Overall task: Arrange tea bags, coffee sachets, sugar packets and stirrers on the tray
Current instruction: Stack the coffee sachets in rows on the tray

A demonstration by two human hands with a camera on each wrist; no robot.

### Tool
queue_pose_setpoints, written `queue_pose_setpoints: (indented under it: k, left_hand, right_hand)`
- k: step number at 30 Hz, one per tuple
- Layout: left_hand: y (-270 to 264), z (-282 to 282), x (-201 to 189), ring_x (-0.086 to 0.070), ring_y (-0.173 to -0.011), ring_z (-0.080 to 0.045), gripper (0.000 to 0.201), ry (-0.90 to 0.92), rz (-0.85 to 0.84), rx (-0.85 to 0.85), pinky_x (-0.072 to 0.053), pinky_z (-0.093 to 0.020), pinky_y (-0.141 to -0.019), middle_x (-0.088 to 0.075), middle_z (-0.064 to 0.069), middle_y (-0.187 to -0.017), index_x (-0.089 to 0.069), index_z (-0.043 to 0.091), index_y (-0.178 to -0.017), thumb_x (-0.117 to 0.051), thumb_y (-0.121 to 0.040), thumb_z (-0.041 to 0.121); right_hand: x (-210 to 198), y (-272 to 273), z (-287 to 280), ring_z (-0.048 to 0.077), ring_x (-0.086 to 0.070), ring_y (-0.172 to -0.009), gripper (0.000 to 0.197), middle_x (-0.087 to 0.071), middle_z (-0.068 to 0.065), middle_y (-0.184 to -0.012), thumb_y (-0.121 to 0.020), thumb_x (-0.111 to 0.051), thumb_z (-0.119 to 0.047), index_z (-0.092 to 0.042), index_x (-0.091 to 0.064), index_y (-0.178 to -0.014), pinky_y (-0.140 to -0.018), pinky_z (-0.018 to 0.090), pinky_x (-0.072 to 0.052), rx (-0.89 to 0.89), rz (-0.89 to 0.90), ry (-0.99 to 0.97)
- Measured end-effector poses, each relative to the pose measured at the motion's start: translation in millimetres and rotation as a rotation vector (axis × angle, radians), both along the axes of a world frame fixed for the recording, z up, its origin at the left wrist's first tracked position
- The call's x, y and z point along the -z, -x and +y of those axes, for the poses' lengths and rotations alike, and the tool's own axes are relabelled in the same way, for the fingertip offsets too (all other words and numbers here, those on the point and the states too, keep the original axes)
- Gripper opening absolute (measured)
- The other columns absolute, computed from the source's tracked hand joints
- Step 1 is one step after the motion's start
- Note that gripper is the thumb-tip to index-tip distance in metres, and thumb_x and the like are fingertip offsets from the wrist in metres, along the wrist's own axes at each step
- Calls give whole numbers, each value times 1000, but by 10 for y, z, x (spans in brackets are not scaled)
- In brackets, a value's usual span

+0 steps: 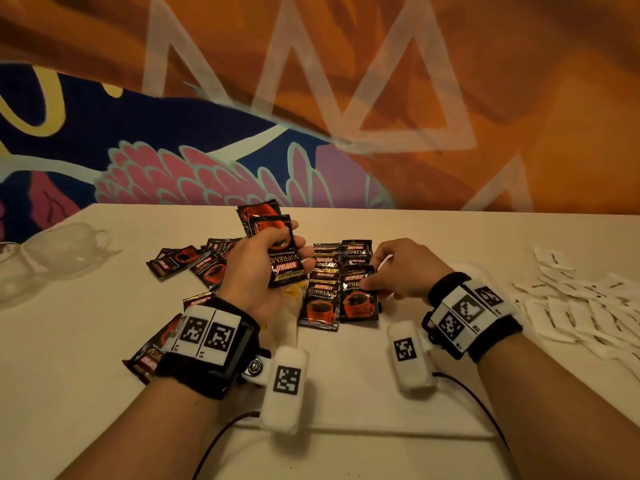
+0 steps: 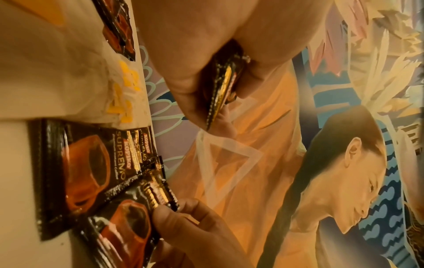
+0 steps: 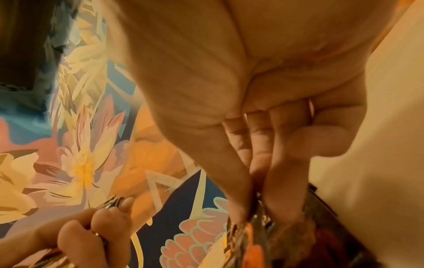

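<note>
Mural [image 1: 311, 98] behind white table [image 1: 450, 237]. Clear cups [image 1: 52, 258] far left. White packets [image 1: 581, 306], too many to count, far right. Roughly 12 sachets [image 1: 322, 299] mid-table on tray [image 1: 346, 417], overlapping. Left hand [image 1: 263, 268] grips 2 raised sachets [image 1: 273, 244]. Right hand [image 1: 401, 268] pinches 1 sachet [image 1: 358, 299] lying flat.

Both arms are bare, with no sleeves. The left hand [image 1: 258, 268] and the right hand [image 1: 401, 268] each have a wide black cloth wristband [image 1: 207, 358] with white blocks that carry black square patterns. A small white padded box [image 1: 285, 386] with the same kind of pattern hangs from each band. A thin black cable [image 1: 221, 438] runs from each box. One finger wears a thin ring [image 3: 311, 112].
</note>
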State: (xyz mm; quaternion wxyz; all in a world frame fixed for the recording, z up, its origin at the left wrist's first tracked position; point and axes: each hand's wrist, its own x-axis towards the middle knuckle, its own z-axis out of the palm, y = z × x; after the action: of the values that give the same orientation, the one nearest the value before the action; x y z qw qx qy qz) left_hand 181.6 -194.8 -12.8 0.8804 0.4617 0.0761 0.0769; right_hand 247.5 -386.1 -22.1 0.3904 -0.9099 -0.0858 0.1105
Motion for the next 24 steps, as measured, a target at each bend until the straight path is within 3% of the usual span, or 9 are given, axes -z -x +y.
queue_pose_setpoints:
  k: [6, 11, 13, 15, 17, 20, 24]
  left_hand:
    - [14, -2, -26, -60, -63, -20, 16, 7, -7, -7, -54, -28, -54, -59, -9, -72, -58, 3, -104, -47, -95, 10]
    - [25, 10, -19, -63, -69, -22, 22, -20, 9, -13, -57, -30, -56, -59, -10, -77, -58, 1, -109, -45, -94, 10]
    - [23, 8, -15, -66, -71, -24, 23, -49, 17, -2, -58, -32, -58, -61, -11, -76, -59, 0, -108, -44, -93, 9]
    - [28, -12, -21, -70, -72, -26, 16, -101, 34, 12, -60, -36, -61, -68, -14, -73, -58, -2, -105, -49, -94, 6]
    - [46, -50, -24, -71, -80, -30, 15, -192, 43, 43, -60, -41, -70, -72, -17, -83, -61, -1, -105, -56, -92, 6]
    - [87, -98, -15, -70, -94, -33, 27, -281, 44, 76, -55, -46, -82, -72, -16, -101, -66, 5, -111, -65, -85, 10]
    - [131, -145, -35, -67, -101, -35, 41, -229, 10, 139, -54, -46, -83, -70, -19, -106, -66, 3, -113, -69, -76, 21]
  right_hand:
    - [-5, 13, 7, 14, -63, -69, 34, -67, 3, -89, -72, -83, -27, -18, -56, -91, -47, 22, -40, 14, -16, 63]
    - [-48, 12, -18, 12, -62, -67, 27, -67, 3, -86, -78, -78, -29, -17, -58, -90, -48, 23, -40, 33, -57, 40]
    - [-110, 40, -37, 14, -62, -69, 22, -68, 5, -85, -81, -75, -27, -14, -61, -91, -51, 25, -43, 26, -46, -59]
    - [-222, 112, -35, 17, -61, -73, 18, -68, 5, -84, -83, -73, -23, -11, -63, -91, -58, 27, -43, -27, 19, -302]
    - [-341, 211, -13, 17, -62, -75, 19, -67, 1, -80, -80, -73, -23, -12, -64, -92, -60, 27, -44, -102, 75, -526]
    - [-404, 313, 59, 11, -66, -75, 35, -69, -5, -77, -71, -79, -27, -13, -65, -100, -63, 27, -49, -193, 27, -533]
    - [-331, 377, 195, 8, -64, -60, 20, -68, -5, -64, -73, -82, -16, -16, -64, -84, -55, 25, -47, -209, -131, -494]
